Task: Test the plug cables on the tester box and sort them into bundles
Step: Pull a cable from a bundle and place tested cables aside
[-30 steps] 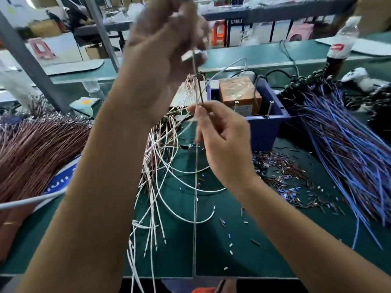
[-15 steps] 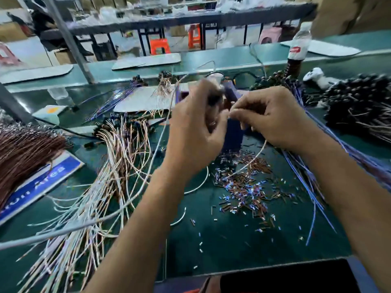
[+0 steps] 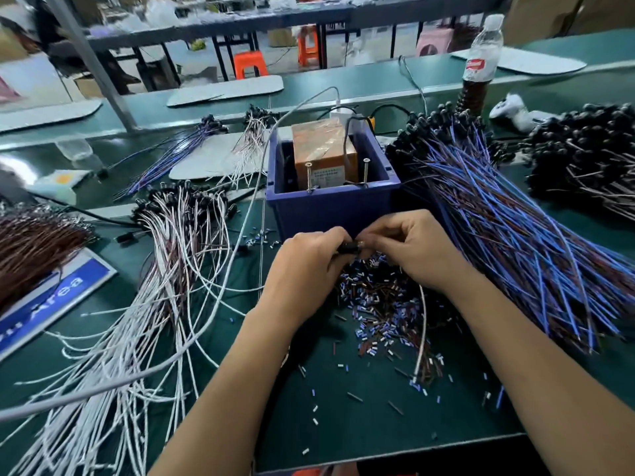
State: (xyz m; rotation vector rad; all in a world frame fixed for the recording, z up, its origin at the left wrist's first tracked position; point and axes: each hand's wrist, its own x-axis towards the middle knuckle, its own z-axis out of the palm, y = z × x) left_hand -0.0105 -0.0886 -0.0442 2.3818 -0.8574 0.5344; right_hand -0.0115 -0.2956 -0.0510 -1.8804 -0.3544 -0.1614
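Hands meet just before the blue bin point(image 3: 330, 209): left hand point(image 3: 305, 266) and right hand point(image 3: 415, 255) both pinch one black plug point(image 3: 348, 248), its white lead trailing toward the person. Tester point(image 3: 323, 152) sits in the bin. White bundle point(image 3: 171, 235) lies left, apparently sorted; the big blue pile point(image 3: 508, 228) right suggests much remains.

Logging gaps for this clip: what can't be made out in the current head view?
- Small dark piece pinched between left hand and right hand: curled fingers cover most of it.
- Label on the brown tester box: print too small.
- Box base: hidden by the blue bin wall.
- Blue sign: cut off at the left edge.
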